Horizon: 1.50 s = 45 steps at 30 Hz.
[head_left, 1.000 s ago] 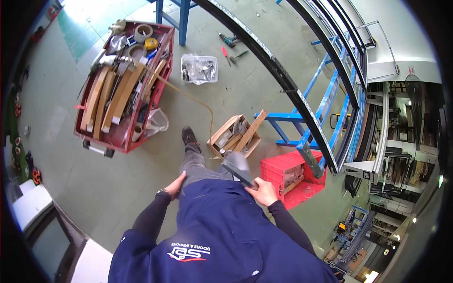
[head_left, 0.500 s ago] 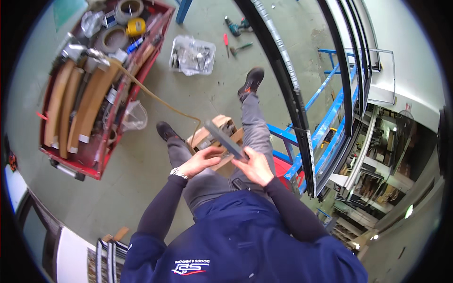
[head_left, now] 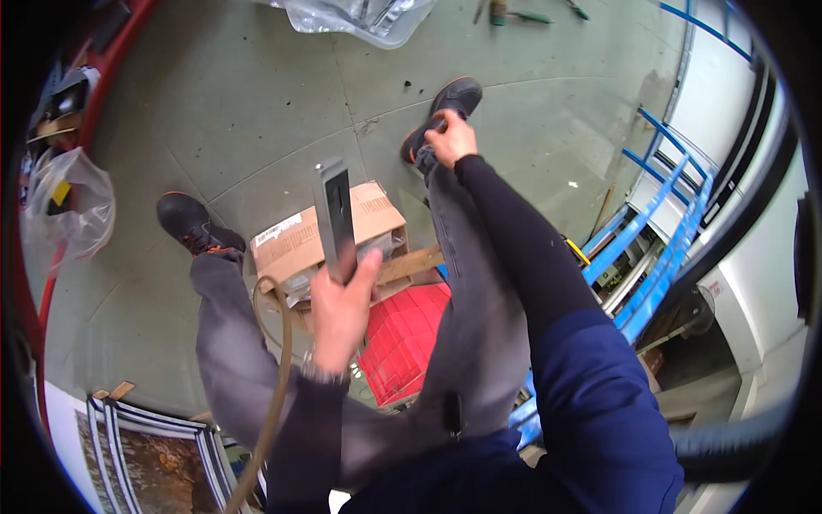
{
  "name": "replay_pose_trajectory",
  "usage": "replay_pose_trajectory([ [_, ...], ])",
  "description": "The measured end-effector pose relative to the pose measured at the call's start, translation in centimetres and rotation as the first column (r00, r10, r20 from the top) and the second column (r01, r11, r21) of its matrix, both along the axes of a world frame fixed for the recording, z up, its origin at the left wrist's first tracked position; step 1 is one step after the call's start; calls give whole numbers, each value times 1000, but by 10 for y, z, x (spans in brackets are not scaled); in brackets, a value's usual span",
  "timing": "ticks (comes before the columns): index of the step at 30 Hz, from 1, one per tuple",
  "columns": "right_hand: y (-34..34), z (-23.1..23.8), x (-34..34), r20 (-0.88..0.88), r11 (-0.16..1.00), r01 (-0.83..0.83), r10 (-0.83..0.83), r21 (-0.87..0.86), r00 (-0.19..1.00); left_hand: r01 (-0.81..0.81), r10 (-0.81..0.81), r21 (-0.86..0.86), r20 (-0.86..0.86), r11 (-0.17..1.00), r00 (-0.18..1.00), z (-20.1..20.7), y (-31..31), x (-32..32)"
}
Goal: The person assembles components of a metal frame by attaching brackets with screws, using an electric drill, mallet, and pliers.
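Note:
My left hand (head_left: 339,315) is closed around the lower end of a grey metal profile piece (head_left: 330,206), short and bar-shaped, with a dark slot in one face. It stands nearly upright in front of an open cardboard box (head_left: 368,210) on the floor between my legs. Reaching far forward, my right hand (head_left: 452,140) is beside my right shoe (head_left: 458,96), above the lower leg. Its fingers are curled together; anything inside them is hidden.
Below the box are a wooden strip (head_left: 415,264) and a red plastic crate (head_left: 407,338). A tan hose (head_left: 276,385) loops past my left leg. A clear plastic tub (head_left: 398,30) and hand tools (head_left: 527,16) lie ahead. Blue metal stands (head_left: 655,257) rise at right.
Both hands were at the metal profile; now only the left holds it, more upright. My right hand has let go and moved forward toward the right shoe. The view has shifted lower.

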State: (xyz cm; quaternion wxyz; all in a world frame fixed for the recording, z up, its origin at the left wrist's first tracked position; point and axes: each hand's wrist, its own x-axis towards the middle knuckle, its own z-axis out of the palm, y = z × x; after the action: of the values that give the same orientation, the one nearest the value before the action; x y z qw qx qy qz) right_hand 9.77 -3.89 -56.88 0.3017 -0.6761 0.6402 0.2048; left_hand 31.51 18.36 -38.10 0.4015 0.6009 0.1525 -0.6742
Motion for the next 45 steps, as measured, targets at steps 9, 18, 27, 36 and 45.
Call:
replay_pose_trajectory([
  [9, -72, -152, -28, -255, 610, -783, 743, -121, 618, 85, -82, 265, -21, 961, 996, -38, -29, -10],
  [18, -227, -120, 24, 499, 972, -59, -64, 228, 864, 135, -185, 276, 163, 952, 969, -70, -88, -10],
  [27, -382, -130, -48, 493, 910, 261, -74, -322, 867, 228, -324, 308, 310, 924, 894, -96, -194, -32],
  [36, -572, -132, -67, 66, 733, -341, 464, -589, 883, 261, -354, 291, 338, 921, 872, -94, -320, -87],
  [45, -610, -144, -28, -200, 871, -491, 482, 4, 853, 261, -428, 496, 260, 829, 866, -38, -431, -137],
])
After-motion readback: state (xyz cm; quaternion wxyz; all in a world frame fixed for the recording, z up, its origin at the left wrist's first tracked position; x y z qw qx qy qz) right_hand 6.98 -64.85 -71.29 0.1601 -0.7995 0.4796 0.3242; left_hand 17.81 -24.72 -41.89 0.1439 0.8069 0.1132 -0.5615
